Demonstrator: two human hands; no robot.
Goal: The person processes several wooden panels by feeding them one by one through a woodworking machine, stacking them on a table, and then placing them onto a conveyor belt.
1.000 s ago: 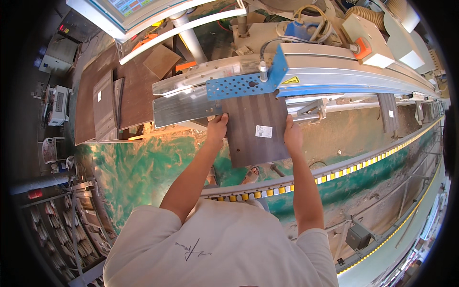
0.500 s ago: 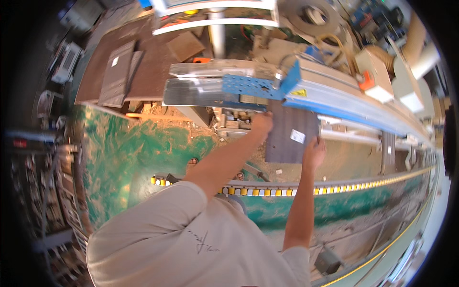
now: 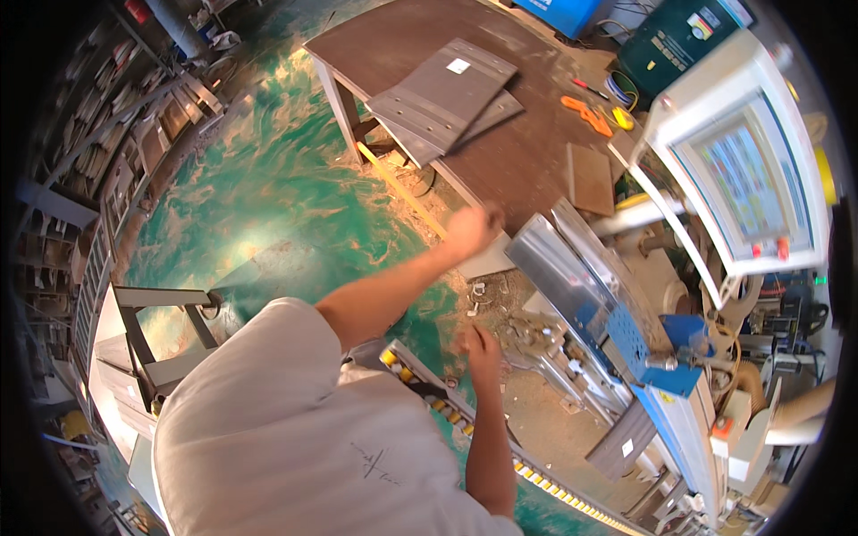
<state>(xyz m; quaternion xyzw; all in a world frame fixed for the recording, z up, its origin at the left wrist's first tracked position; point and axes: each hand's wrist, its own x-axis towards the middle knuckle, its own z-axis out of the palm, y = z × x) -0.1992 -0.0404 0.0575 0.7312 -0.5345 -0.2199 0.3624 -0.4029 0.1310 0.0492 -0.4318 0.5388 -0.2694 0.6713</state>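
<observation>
1. Green workshop floor (image 3: 268, 192), streaked with pale dust, spreads beneath us; beyond it stands a broad brown table (image 3: 536, 103) with a worn flat top.
2. On that table we find a dark grey-brown rectangular wooden panel (image 3: 442, 94) with a small white label, lying flat over a second, similar panel (image 3: 492, 118) that peeks out on its right.
3. From our left hand (image 3: 474, 230), the labelled panel lies farther away and slightly left; its long axis slants from upper right to lower left. We judge the left hand nearer than the right.
4. Our left arm stretches forward and right, its hand beside the table's near edge. Blur hides whether its fingers are closed; we see nothing in them.
5. Our right hand (image 3: 481, 348) hangs closer to our body, forearm pointing forward, fingers loosely bent and empty, left of a long silver metal machine bed (image 3: 550, 259).
</observation>
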